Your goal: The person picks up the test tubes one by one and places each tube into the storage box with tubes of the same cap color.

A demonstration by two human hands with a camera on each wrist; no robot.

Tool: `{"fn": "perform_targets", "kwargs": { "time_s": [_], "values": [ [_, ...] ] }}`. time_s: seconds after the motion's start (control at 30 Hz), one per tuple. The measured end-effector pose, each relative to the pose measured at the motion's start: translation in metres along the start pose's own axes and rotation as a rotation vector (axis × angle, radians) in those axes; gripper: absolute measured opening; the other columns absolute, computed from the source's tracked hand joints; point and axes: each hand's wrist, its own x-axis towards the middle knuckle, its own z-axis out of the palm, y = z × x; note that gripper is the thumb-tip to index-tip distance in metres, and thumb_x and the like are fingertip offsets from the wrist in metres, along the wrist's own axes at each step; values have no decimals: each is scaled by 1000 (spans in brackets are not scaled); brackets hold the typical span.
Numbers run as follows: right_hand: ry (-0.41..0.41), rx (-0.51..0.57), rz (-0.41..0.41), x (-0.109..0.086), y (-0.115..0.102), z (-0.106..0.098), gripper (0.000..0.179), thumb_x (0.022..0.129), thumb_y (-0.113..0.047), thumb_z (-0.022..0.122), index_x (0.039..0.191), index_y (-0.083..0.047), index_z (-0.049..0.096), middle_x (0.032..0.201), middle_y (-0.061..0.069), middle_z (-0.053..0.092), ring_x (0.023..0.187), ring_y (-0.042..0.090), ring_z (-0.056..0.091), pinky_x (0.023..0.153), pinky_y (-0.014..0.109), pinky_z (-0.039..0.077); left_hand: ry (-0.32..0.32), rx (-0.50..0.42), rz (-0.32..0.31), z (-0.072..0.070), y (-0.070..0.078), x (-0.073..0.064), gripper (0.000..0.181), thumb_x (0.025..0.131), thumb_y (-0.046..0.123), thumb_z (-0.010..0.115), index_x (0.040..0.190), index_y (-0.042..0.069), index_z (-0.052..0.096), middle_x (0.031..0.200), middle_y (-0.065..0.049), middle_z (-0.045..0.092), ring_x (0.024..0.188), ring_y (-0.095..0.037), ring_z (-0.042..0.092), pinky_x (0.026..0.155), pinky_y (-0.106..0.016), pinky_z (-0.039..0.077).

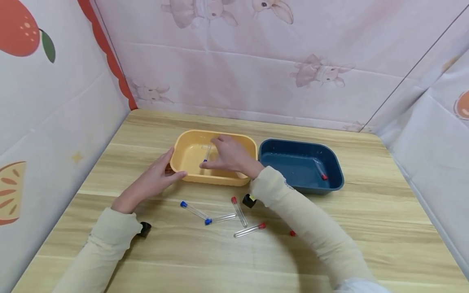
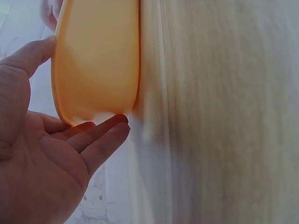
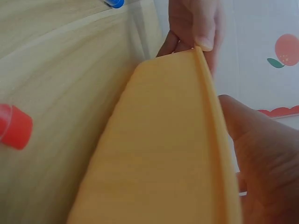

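Observation:
My left hand point(image 1: 155, 175) touches the left end of the yellow bin point(image 1: 216, 180), thumb at the near rim and fingers along the outer wall. In the left wrist view those fingers point(image 2: 103, 140) are nearly straight. Inside the bin is my right hand point(image 1: 231, 154), its thumb and fingers spread apart around a blue-capped test tube point(image 1: 208, 153). A second clear tube point(image 1: 207, 147) lies just behind that one. The bin's wall hides part of the right hand in the right wrist view.
A dark blue bin point(image 1: 289, 171) adjoins the yellow one and contains a red-capped tube point(image 1: 321, 169). On the table in front lie blue-capped tubes point(image 1: 196, 211) and red-capped tubes point(image 1: 250, 230). A red cap point(image 1: 292, 233) peeks out beside the right sleeve. A patterned cloth wall point(image 1: 238, 81) stands behind.

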Motion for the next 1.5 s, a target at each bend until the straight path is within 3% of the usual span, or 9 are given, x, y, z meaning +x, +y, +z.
{"fn": "perform_targets", "kwargs": {
  "time_s": [0.47,0.97,1.5],
  "values": [
    [-58,11,8,10,-8,15,95,82,-67,77,149,-4,52,148,15,53,133,29,49,113,40,42,12,-3,15,0,2,-1,94,103,33,67,165,2,4,161,-28,28,137,-39,48,109,-53,45],
    [-123,-57,-11,17,-8,25,91,85,-66,75,149,-4,54,130,13,61,116,24,56,100,37,50,21,-13,16,0,3,-3,95,102,34,68,165,2,5,160,-28,29,135,-39,49,109,-53,45],
    [-99,-154,-49,18,-6,33,76,86,-64,76,130,-3,65,112,9,58,97,21,53,88,35,49,22,1,-11,-1,6,-3,97,101,38,69,165,3,5,163,-27,25,137,-40,48,110,-53,44]
  ]
}}
